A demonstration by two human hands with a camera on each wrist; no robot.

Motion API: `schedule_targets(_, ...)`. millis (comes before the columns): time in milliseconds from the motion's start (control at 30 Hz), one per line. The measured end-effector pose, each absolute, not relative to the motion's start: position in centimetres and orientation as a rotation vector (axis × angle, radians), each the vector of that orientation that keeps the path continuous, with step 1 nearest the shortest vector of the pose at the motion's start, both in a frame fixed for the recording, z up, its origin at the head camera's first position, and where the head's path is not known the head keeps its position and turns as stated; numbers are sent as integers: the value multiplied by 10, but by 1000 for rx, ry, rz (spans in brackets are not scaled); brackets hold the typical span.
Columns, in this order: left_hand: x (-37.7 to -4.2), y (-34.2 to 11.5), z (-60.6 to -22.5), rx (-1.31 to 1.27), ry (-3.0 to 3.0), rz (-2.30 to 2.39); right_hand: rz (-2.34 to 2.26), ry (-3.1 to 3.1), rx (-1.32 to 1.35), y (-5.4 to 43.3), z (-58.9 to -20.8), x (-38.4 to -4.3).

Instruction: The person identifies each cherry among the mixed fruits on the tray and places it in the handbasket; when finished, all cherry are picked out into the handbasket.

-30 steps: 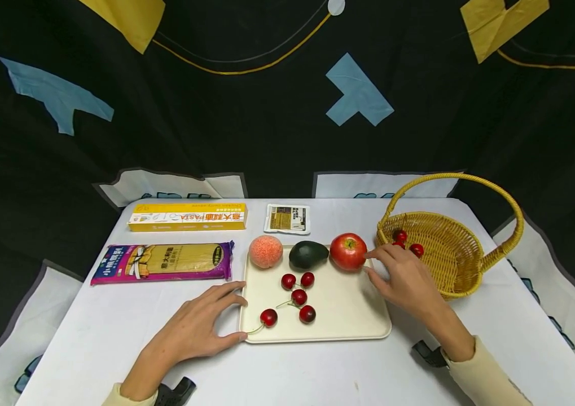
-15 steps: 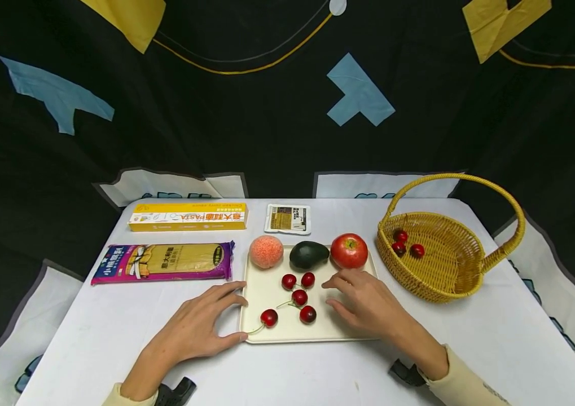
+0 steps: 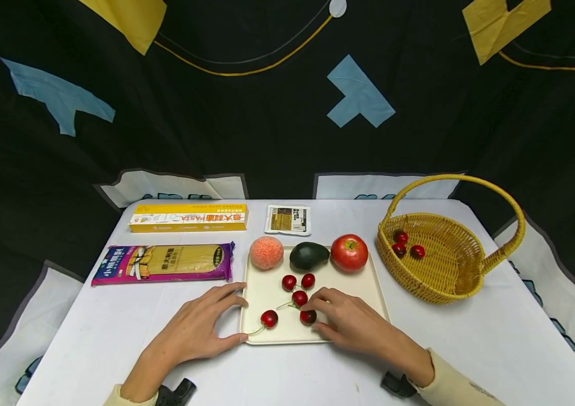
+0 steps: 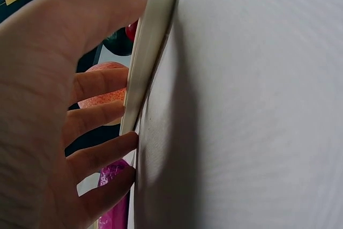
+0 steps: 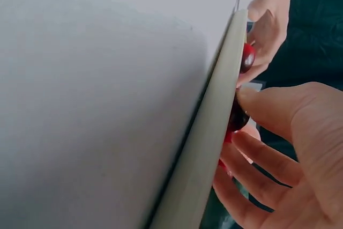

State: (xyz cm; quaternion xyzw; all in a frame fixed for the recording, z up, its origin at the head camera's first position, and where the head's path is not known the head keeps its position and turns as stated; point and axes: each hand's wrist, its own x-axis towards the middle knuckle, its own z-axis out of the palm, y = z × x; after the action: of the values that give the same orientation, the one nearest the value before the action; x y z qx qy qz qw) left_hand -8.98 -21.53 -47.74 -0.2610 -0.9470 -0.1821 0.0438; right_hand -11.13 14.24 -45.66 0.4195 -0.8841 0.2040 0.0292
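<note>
On the beige tray (image 3: 350, 334), my right hand (image 3: 353, 321) has its thumb and fingers around the nearest dark cherry (image 3: 308, 317). In the right wrist view the thumb touches this cherry and the index finger lies at its other side. My left hand (image 3: 198, 324) rests at the tray's left rim, fingers spread, fingertips and thumb touching the edge. More cherries with stems lie on the tray, one (image 3: 269, 319) near its front left. A pinkish peach-like fruit (image 3: 266, 252), an avocado (image 3: 310, 256) and a red apple (image 3: 349, 253) line its back.
A yellow wicker basket (image 3: 439, 287) with a tall handle stands right of the tray and contains three cherries (image 3: 417, 251). A pasta box (image 3: 188, 218) and a purple pasta packet (image 3: 162, 263) lie to the left. Behind the tray lies a small sachet (image 3: 288, 220).
My right hand has moved left from beside the apple and basket, across the tray, to the nearest dark cherry. The left hand stays at the tray's rim.
</note>
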Motion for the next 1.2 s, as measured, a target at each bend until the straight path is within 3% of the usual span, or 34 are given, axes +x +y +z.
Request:
schedule_targets(600, -89, -215, -477, -787, -2916, -559, 671, -2742, 1293, 149, -456, -113)
schedule_targets(1200, -89, -215, -479, -787, -2905, -558, 750, -2568, 1112, 199, -431, -124)
